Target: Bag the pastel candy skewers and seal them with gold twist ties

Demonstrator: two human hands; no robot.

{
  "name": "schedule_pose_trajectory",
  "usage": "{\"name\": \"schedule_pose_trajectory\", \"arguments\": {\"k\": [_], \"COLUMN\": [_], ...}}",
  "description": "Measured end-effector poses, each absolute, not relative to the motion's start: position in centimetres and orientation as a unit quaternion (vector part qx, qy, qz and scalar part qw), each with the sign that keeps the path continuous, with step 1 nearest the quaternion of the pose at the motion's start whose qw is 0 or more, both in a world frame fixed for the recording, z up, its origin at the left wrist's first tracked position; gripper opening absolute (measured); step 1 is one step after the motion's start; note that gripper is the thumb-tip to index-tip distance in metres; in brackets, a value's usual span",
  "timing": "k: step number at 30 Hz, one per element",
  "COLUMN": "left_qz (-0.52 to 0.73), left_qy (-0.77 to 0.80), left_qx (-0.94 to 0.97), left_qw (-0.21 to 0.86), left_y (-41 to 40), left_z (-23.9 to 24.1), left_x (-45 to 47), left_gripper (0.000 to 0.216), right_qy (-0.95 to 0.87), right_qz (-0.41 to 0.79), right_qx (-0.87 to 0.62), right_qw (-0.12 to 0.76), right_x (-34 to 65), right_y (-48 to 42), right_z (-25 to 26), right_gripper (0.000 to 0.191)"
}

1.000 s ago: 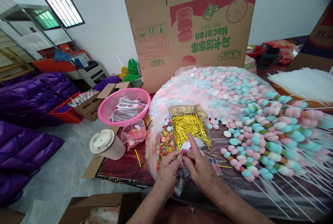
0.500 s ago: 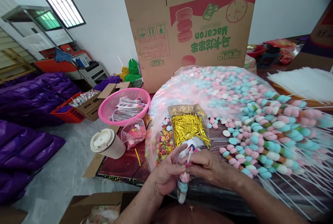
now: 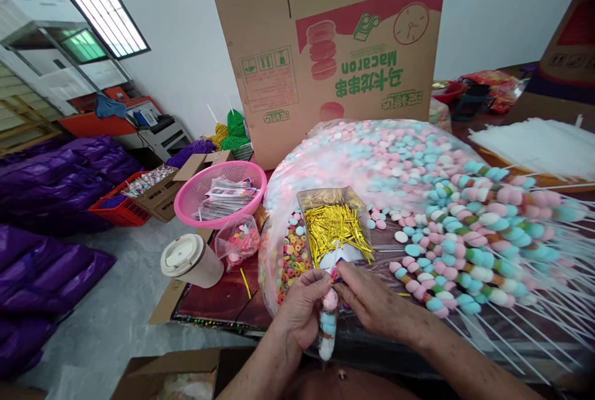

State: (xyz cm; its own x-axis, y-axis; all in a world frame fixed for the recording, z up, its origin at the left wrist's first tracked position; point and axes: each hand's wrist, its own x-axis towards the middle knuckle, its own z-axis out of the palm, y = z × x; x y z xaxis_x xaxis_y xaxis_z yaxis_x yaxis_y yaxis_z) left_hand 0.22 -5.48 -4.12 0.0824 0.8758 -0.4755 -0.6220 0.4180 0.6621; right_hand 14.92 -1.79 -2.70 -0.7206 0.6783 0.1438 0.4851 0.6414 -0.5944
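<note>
A candy skewer (image 3: pixel 328 328) with pink, blue and white pieces hangs in a clear wrapper, its stick end upward. My left hand (image 3: pixel 300 310) pinches the gathered neck of the wrapper between thumb and fingers. On the other side, my right hand (image 3: pixel 376 304) is closed at the same neck, by a colourful printed part of the wrapper. Whether a tie lies between the fingertips is hidden. Just beyond the hands stands an open box of gold twist ties (image 3: pixel 332 232). To the right lies a pile of candy skewers (image 3: pixel 478 245) with white sticks.
A large clear bag of pastel candies (image 3: pixel 372 152) fills the table's middle. Left of it are a pink basket (image 3: pixel 186 204) of printed wrappers, a small candy bag (image 3: pixel 238 242) and a lidded cup (image 3: pixel 193 260). A tall carton (image 3: pixel 260 28) stands behind; white sticks (image 3: pixel 534 146) lie right.
My left fingers, spread before, have closed in at the wrapper neck. My right hand has turned slightly around it. A short gold tie now shows on the table beyond my right wrist.
</note>
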Motion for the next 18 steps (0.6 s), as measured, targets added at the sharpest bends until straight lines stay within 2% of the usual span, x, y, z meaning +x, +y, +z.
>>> {"name": "schedule_pose_trajectory", "arguments": {"k": [4,6,13,16,18], "left_qz": [0.502,0.488,0.534,0.537,0.540], "left_qy": [0.436,0.442,0.437,0.425,0.423], "left_qx": [0.306,0.355,0.140,0.099,0.096], "left_qw": [0.681,0.664,0.711,0.722,0.721], "left_y": [-5.2,-4.8,-4.1,-4.1,-4.1], "left_z": [-3.2,-2.8,-2.5,-2.3,-2.3], "left_x": [-0.2,-0.5,0.0,0.3,0.4], "left_gripper": [0.023,0.021,0.025,0.027,0.028], "right_qy": [-0.920,-0.908,-0.776,-0.687,-0.659], "right_qz": [0.125,0.131,0.313,0.449,0.493], "right_qx": [-0.327,-0.342,-0.346,-0.381,-0.399], "right_qw": [0.176,0.204,0.424,0.427,0.404], "right_x": [15.0,14.7,13.9,14.0,13.8], "right_y": [-1.3,-1.3,-1.6,-1.5,-1.5], "right_z": [-2.9,-3.2,-4.1,-3.8,-3.5], "right_gripper": [0.012,0.012,0.019,0.021,0.021]}}
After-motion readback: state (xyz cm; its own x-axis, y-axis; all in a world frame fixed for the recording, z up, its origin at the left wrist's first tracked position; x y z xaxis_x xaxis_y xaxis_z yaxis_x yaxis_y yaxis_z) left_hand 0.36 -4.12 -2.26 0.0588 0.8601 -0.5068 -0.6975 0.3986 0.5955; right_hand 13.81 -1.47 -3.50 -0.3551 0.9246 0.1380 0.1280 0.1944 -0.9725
